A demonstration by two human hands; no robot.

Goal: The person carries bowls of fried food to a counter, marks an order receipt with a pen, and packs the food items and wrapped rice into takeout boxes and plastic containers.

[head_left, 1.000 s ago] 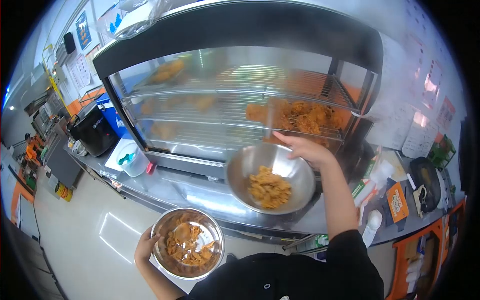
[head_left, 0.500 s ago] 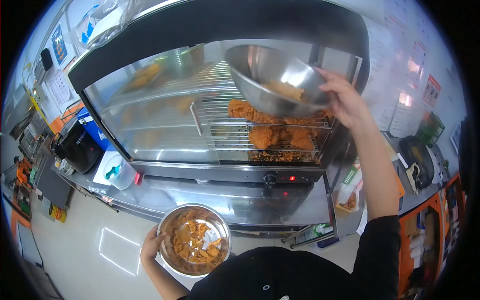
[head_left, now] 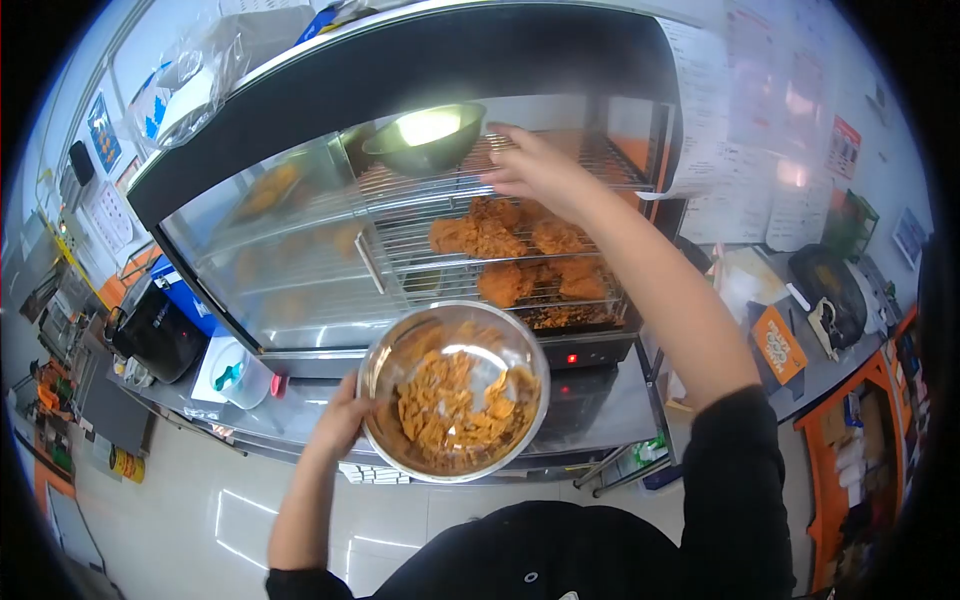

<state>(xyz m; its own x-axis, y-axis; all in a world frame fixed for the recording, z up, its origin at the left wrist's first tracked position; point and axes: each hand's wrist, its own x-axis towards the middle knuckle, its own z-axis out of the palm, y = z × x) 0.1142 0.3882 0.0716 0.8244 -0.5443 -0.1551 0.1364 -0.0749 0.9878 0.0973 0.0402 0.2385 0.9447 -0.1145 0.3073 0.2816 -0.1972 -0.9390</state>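
My left hand (head_left: pixel 345 415) grips the left rim of a steel mixing bowl (head_left: pixel 540 400), fingers closed on its edge. Small fried, breaded pieces (head_left: pixel 455 410) lie in this bowl, which is tilted toward me in front of the warming cabinet (head_left: pixel 460 70). Inside the cabinet, a second metal bowl (head_left: pixel 425 150) rests on the top wire rack, its contents hidden. My right hand (head_left: pixel 530 170) reaches in just right of that bowl, fingers stretched out and apart, holding nothing. Large fried chicken pieces (head_left: pixel 480 235) sit on the racks below.
A glass sliding door (head_left: pixel 275 250) covers the cabinet's left half. On the counter at left stand a clear plastic tub (head_left: pixel 245 378) and a black appliance (head_left: pixel 160 325). To the right, an orange printed card (head_left: pixel 778 345) lies near a black appliance (head_left: pixel 830 290).
The second bowl has gone from my right hand onto the top rack, and the hand has let go. My left hand has raised its bowl up and to the right, before the cabinet.
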